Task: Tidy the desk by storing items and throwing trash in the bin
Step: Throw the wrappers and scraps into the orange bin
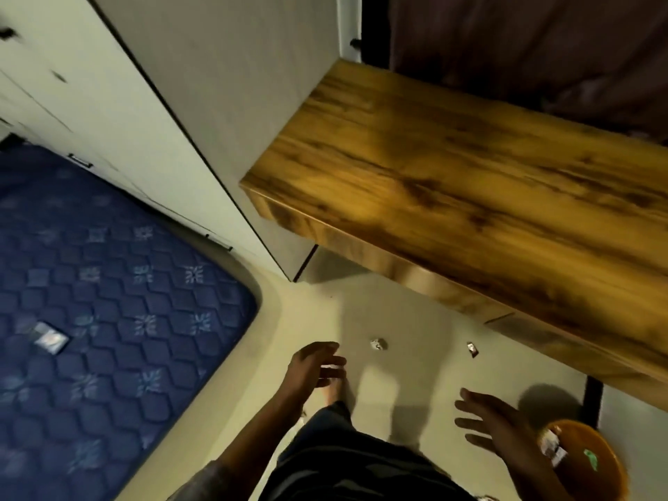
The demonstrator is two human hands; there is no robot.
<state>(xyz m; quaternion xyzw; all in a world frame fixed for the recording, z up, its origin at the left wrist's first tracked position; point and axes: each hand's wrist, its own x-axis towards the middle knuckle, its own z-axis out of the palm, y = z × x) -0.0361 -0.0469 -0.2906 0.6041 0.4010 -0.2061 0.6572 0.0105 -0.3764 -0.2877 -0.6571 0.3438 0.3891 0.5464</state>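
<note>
Pale floor (pixel 415 320) lies below the wooden desk (pixel 470 168). Both my left hand (pixel 318 363) and right hand (pixel 495 424) hang wide, empty. Two scraps (pixel 378 344) lie far ahead; the orange bin (pixel 592 461) sits near right.

The pale floor (pixel 415 356) between the blue mattress (pixel 108 283) and the wooden counter (pixel 470 193) lies open, with only two small scraps (pixel 378 344) on it; the orange bin (pixel 592 461) stands at its right.
</note>
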